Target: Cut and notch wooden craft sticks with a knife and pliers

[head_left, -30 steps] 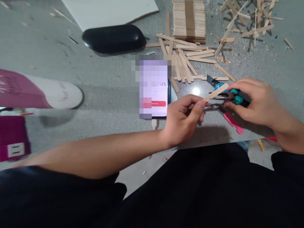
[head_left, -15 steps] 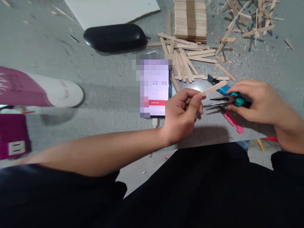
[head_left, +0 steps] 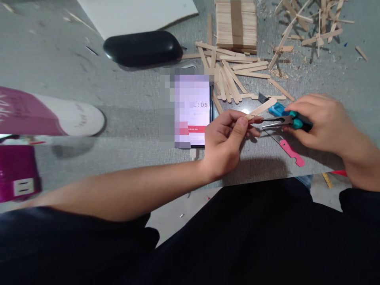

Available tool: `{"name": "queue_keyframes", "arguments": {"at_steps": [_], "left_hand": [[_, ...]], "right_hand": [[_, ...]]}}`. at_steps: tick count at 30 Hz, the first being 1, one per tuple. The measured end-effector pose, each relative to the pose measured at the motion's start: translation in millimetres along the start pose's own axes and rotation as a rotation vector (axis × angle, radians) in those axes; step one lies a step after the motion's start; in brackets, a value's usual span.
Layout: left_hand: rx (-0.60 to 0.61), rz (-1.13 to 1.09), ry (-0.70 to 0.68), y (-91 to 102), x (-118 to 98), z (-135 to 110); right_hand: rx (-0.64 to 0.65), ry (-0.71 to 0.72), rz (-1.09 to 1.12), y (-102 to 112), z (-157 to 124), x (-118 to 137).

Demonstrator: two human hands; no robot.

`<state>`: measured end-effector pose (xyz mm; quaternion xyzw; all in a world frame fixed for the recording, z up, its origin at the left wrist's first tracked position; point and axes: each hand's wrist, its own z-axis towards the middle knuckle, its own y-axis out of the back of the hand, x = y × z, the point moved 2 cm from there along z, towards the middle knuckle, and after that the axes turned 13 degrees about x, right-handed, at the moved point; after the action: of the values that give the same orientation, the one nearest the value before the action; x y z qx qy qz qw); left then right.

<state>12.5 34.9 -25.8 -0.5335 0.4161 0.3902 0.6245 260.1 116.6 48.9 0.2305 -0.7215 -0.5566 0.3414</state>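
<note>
Between thumb and fingers, my left hand [head_left: 228, 142] pinches a wooden craft stick [head_left: 263, 107], whose rounded end points up and to the right; its lower end is hidden in the fingers. My right hand [head_left: 320, 122] is wrapped round needle-nose pliers [head_left: 292, 120] with black and teal handles. The jaws are apart, and their tips reach to the fingertips of my left hand. Just beyond the pliers lies a blue utility knife [head_left: 276, 109], partly covered. A pink folding knife [head_left: 292, 153] with a thin blade rests on the table below the pliers.
Loose craft sticks [head_left: 234, 81] lie behind my hands, with a banded stack [head_left: 222, 27] further back. Cut pieces [head_left: 319, 39] and shavings are scattered at the back right. A phone [head_left: 192, 111] with a cable, a black case [head_left: 142, 48] and a pink-and-white container [head_left: 80, 118] are leftward.
The pliers have moved slightly left, bringing their tips to my left fingers. The craft stick has shifted a little left and down. Both hands keep their hold.
</note>
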Motion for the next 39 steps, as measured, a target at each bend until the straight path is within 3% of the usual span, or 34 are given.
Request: {"name": "queue_keyframes", "arguments": {"at_steps": [4, 11, 20, 27, 34, 39], "left_hand": [[0.017, -0.027, 0.045, 1.5, 0.1, -0.1], [0.021, -0.056, 0.060, 1.4, -0.2, 0.2], [0.038, 0.021, 0.037, 0.3, -6.9, 0.5], [0.044, 0.118, 0.026, -0.5, -11.6, 0.3], [0.053, 0.106, 0.040, -0.1, -10.8, -1.4], [0.083, 0.134, 0.029, -1.5, -13.7, -1.8]], "right_hand": [[-0.123, -0.059, -0.212, 1.9, -0.9, 0.4], [-0.107, -0.111, -0.152, 5.6, 0.4, -3.7], [-0.188, 0.076, 0.041, 3.8, -2.5, -0.5], [-0.032, 0.052, 0.155, 9.2, -5.3, 4.9], [-0.073, 0.104, 0.124, 13.5, -4.8, 4.0], [0.015, 0.091, 0.194, 17.7, -3.7, 8.2]]}}
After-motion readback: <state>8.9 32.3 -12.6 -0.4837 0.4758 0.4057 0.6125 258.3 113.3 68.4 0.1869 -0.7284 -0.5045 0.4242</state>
